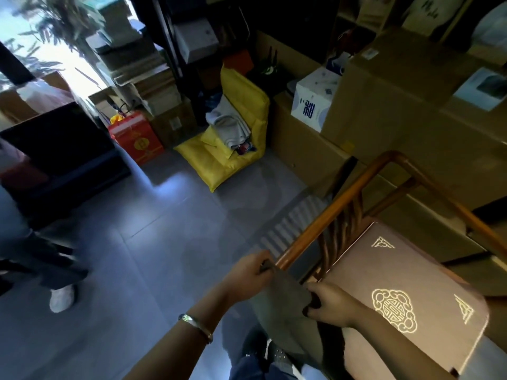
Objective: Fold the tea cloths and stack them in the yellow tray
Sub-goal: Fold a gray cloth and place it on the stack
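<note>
A grey tea cloth (285,305) hangs between the two hands in the lower middle of the view. The left hand (249,272) pinches its upper edge with curled fingers, just beside the end of a wooden chair's armrest (323,215). The right hand (332,304) grips the cloth's other edge lower down, fingers curled round the fabric, at the front corner of the chair's seat cushion (406,297). The cloth drapes down from both grips toward the person's legs. A bangle (196,326) sits on the left wrist.

Well apart from the hands, on the floor against stacked boxes, lies a yellow fabric tray (241,127) with soft sides, tilted open, holding a heap of pale grey cloths (230,124).

The floor (153,242) is grey tile. The pinkish cushion bears a gold round emblem and gold corner ornaments. Large cardboard boxes (389,86) stand behind the chair, a white box (312,102) with blue characters, not readable, beside them. A red box (137,138) with a gold medallion stands left of the tray. Another person's leg and white shoe (61,297) show at the left edge, and bright light comes in past foliage at upper left
</note>
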The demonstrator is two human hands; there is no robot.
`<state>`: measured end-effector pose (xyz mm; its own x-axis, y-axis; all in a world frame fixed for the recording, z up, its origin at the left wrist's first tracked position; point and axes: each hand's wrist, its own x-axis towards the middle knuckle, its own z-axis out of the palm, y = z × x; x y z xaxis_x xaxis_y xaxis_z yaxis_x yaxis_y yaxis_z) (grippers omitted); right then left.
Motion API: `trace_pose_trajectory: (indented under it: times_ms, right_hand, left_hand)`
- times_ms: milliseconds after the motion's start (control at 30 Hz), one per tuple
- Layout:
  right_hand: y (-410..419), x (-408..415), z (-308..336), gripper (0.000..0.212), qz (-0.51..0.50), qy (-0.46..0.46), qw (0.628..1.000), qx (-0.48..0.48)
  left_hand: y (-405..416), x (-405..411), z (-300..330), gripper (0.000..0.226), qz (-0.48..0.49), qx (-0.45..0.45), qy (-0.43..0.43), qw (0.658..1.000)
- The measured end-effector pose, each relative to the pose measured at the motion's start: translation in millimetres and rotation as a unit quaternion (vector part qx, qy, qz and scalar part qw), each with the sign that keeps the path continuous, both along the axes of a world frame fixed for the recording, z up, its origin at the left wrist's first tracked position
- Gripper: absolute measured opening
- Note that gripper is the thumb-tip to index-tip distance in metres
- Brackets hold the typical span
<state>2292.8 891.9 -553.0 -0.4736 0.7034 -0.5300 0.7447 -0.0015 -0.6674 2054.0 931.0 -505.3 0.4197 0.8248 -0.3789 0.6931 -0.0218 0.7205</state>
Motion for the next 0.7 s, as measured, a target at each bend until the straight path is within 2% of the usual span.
trace_pose_trajectory:
  times_ms: [67,167,267,367,467,600,633,700]
  right_hand:
    - [-3.6,7.1,7.8,0.009,-0.002,0.006,1.000,-0.015]
    - [-18.5,21.5,14.1,0.015,-0.019,-0.012,0.999,-0.035]
    - [-51.9,36.4,17.1,0.010,-0.095,-0.028,0.994,-0.036]
    - [-89.8,51.0,24.8,0.005,-0.184,-0.053,0.981,-0.017]
    - [-127.5,58.2,39.1,0.017,-0.286,-0.070,0.956,0.005]
    - [-178.6,54.6,52.7,0.010,-0.429,-0.057,0.901,0.037]
    - [-186.0,47.0,54.6,0.021,-0.452,-0.049,0.890,0.039]
    - [-192.6,27.6,56.7,0.061,-0.481,-0.023,0.876,0.038]
  left_hand:
    - [7.1,6.7,5.7,0.004,-0.001,0.007,-0.005,1.000]
    - [15.8,17.8,10.6,0.011,0.010,0.047,-0.025,0.999]
    - [20.8,32.9,17.8,0.024,-0.019,0.073,-0.050,0.996]
    - [25.2,50.3,24.8,0.011,-0.076,0.082,-0.077,0.991]
    - [29.2,66.9,34.2,0.009,-0.139,0.099,-0.096,0.981]
    - [20.5,91.8,56.0,0.012,-0.238,0.111,-0.129,0.956]
    - [16.9,97.4,62.0,0.014,-0.267,0.100,-0.142,0.948]
    - [8.5,107.1,72.2,0.015,-0.325,0.067,-0.146,0.932]
